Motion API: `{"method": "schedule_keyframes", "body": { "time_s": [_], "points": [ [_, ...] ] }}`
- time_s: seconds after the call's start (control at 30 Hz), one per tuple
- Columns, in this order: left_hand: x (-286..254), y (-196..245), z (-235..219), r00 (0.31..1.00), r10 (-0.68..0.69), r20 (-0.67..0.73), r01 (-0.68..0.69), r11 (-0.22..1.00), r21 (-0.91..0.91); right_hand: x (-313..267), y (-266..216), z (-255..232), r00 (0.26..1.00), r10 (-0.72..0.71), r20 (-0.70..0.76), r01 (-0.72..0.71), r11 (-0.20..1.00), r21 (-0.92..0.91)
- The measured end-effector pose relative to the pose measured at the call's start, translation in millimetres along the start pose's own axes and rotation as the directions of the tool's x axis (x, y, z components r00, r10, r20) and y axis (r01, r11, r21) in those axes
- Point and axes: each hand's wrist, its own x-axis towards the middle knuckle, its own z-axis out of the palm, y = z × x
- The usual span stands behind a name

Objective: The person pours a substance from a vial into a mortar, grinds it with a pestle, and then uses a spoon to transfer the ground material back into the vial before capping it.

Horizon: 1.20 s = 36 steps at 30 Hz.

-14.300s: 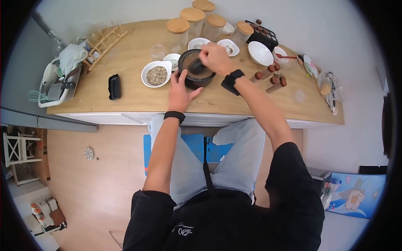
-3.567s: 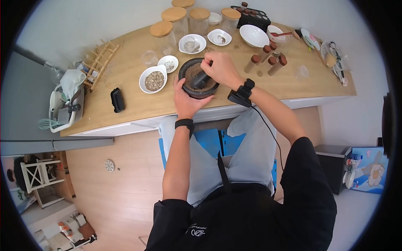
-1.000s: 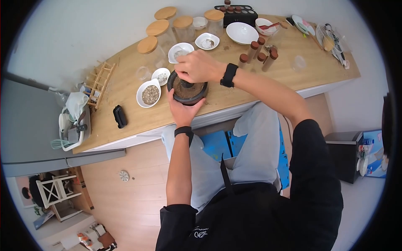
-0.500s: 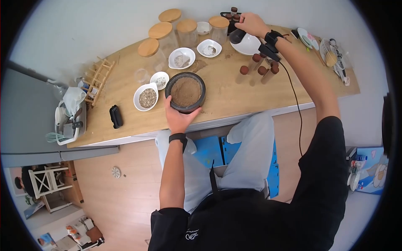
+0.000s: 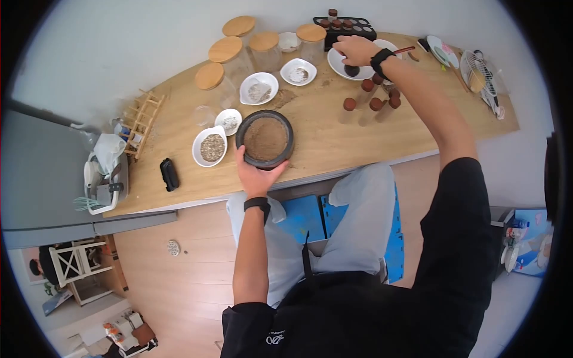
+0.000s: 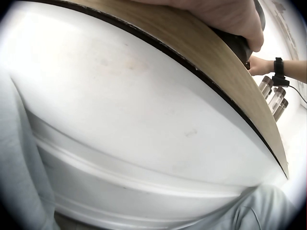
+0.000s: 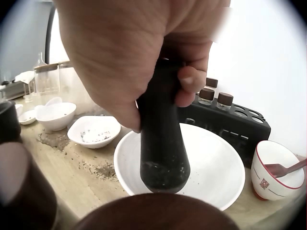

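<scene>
My left hand (image 5: 256, 176) grips the near side of a dark stone mortar (image 5: 240, 132), thumb and fingers spread around its wall. Brown powder (image 5: 264, 138) fills much of the inside. Over at the back right, my right hand (image 5: 358, 51) holds a black pestle (image 7: 163, 134) by its upper end. The pestle points down into a wide white bowl (image 7: 216, 158), its rounded end low inside the bowl and dusted with pale specks. In the left wrist view only part of the left hand (image 6: 230, 17) shows, beside the mortar's dark side.
Several brown-capped tubes (image 5: 349, 106) stand right of the mortar. Behind the bowl is a black rack (image 5: 352, 37). White dishes (image 5: 259, 88) and wooden-lidded jars (image 5: 225, 50) line the back. A dish of seeds or grains (image 5: 212, 148) and a black case (image 5: 169, 175) lie left.
The right hand has lifted the pestle out of the mortar and carried it right and back, then lowered it into the white bowl. The left hand has stayed on the mortar.
</scene>
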Motion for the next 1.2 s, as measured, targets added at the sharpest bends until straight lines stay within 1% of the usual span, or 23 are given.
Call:
{"method": "schedule_keyframes", "body": {
  "time_s": [0.03, 0.07, 0.1, 0.13, 0.17, 0.23, 0.3, 0.4, 0.43, 0.47, 0.5, 0.57, 0.63, 0.7, 0.8, 0.97, 1.03, 1.07, 1.13, 1.17, 1.2],
  "points": [
    [-1.6, -2.3, 1.7, 1.000, 0.001, 0.022, -0.001, 1.000, 0.019, -3.5, 1.1, 0.7, 0.997, -0.074, 0.024, 0.074, 0.997, -0.014],
    [-0.3, -4.9, 3.5, 1.000, 0.022, 0.014, -0.021, 0.999, -0.050, -5.0, 0.0, -0.5, 0.996, -0.061, 0.069, 0.063, 0.997, -0.034],
    [-2.6, -5.5, 6.4, 1.000, 0.017, 0.020, -0.016, 0.998, -0.068, -2.0, -2.8, -1.2, 0.993, -0.053, 0.108, 0.059, 0.997, -0.049],
    [-2.5, -2.6, 3.9, 0.999, -0.025, 0.040, 0.027, 0.998, -0.061, -0.6, -3.7, -1.0, 0.989, -0.059, 0.136, 0.068, 0.996, -0.063],
    [-1.3, -0.3, 1.7, 0.996, -0.065, 0.058, 0.068, 0.996, -0.050, 0.2, -4.4, -1.1, 0.989, -0.053, 0.141, 0.063, 0.996, -0.065],
    [-1.4, 0.2, 2.3, 0.997, -0.050, 0.057, 0.053, 0.997, -0.049, 1.1, -6.8, 0.4, 0.988, -0.073, 0.140, 0.086, 0.992, -0.095],
    [-2.0, -1.8, 4.6, 1.000, -0.024, -0.012, 0.023, 0.998, -0.057, 4.0, -8.3, 0.9, 0.986, -0.071, 0.150, 0.088, 0.990, -0.106],
    [-3.1, -6.1, 6.6, 0.999, 0.004, -0.037, -0.005, 0.999, -0.036, 4.2, -14.2, -0.7, 0.980, -0.100, 0.170, 0.119, 0.988, -0.103],
    [-3.4, -5.1, 5.3, 0.999, 0.004, -0.037, -0.006, 0.999, -0.034, 5.2, -14.9, 1.2, 0.982, -0.127, 0.140, 0.136, 0.989, -0.057],
    [-3.0, -3.9, 3.2, 1.000, -0.006, -0.004, 0.006, 1.000, -0.029, 7.3, -15.8, 2.3, 0.983, -0.152, 0.105, 0.154, 0.988, -0.011],
    [-1.9, -2.7, 1.7, 1.000, -0.017, 0.027, 0.017, 1.000, -0.023, 9.7, -16.9, 3.1, 0.983, -0.153, 0.098, 0.155, 0.988, -0.011],
    [-1.1, -1.7, 2.5, 1.000, -0.011, 0.000, 0.011, 1.000, -0.021, 14.6, -22.9, 1.8, 0.980, -0.117, 0.159, 0.124, 0.992, -0.031],
    [-0.2, -1.6, 3.0, 1.000, -0.007, -0.030, 0.007, 1.000, -0.017, 16.4, -28.3, 1.1, 0.980, -0.119, 0.158, 0.126, 0.991, -0.037],
    [-1.3, -2.1, 3.6, 1.000, -0.017, -0.026, 0.015, 0.999, -0.045, 17.2, -32.4, 0.6, 0.974, -0.126, 0.190, 0.142, 0.987, -0.071],
    [0.1, 1.0, 2.2, 0.999, 0.000, -0.037, -0.001, 1.000, -0.027, 18.3, -29.5, 7.3, 0.973, -0.135, 0.190, 0.145, 0.989, -0.039],
    [-2.4, -0.1, 1.9, 1.000, -0.018, 0.014, 0.018, 1.000, -0.021, 18.0, -30.5, 11.7, 0.971, -0.120, 0.208, 0.125, 0.992, -0.013],
    [-1.5, 0.3, 0.4, 0.999, -0.028, 0.014, 0.029, 0.999, -0.021, 18.8, -32.2, 7.7, 0.956, -0.127, 0.266, 0.139, 0.990, -0.025],
    [-1.7, 0.2, 0.9, 1.000, -0.018, 0.008, 0.018, 1.000, -0.013, 18.5, -31.7, 2.8, 0.955, -0.131, 0.266, 0.143, 0.989, -0.028],
    [-1.9, -0.7, 1.4, 1.000, -0.009, 0.006, 0.009, 1.000, -0.004, 13.1, -29.4, -12.0, 0.972, -0.105, 0.210, 0.110, 0.994, -0.011],
    [-1.6, -1.2, 2.4, 1.000, 0.001, -0.025, -0.001, 1.000, -0.005, 9.8, -28.1, -20.8, 0.986, -0.048, 0.157, 0.047, 0.999, 0.010],
    [-1.3, -0.7, 3.5, 0.998, 0.012, -0.054, -0.013, 1.000, -0.009, 4.6, -25.2, -27.9, 0.997, -0.065, 0.048, 0.061, 0.996, 0.072]
  ]
}}
